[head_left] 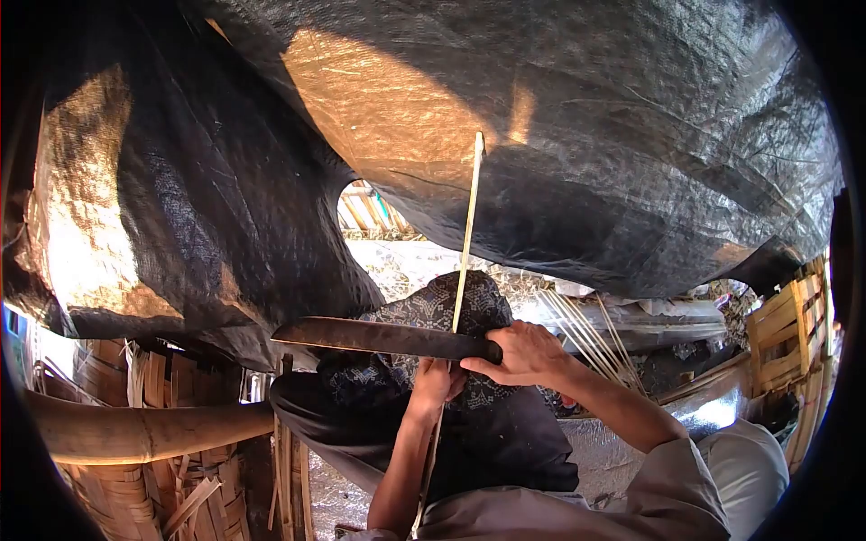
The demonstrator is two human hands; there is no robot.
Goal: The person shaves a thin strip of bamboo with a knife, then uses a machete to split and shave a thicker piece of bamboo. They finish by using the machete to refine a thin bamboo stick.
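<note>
My right hand [523, 353] is wrapped round the dark handle of a machete [379, 337], whose broad blade points left across my lap. Just below the blade, my left hand [431, 384] is closed round a long, thin bamboo strip [468, 234]. The strip runs upright past the blade near the handle, its far end up in front of the dark sheet and its lower end down by my left forearm. Under both hands, a patterned dark cloth [469, 293] covers my raised knee.
A dark plastic sheet [613, 198] hangs ahead, with another dark fold at left. A thick bamboo pole [153, 435] juts in from the left above woven bamboo baskets [113, 500]. Several thin strips [591, 338] lean at right, near a slatted wooden crate [785, 329].
</note>
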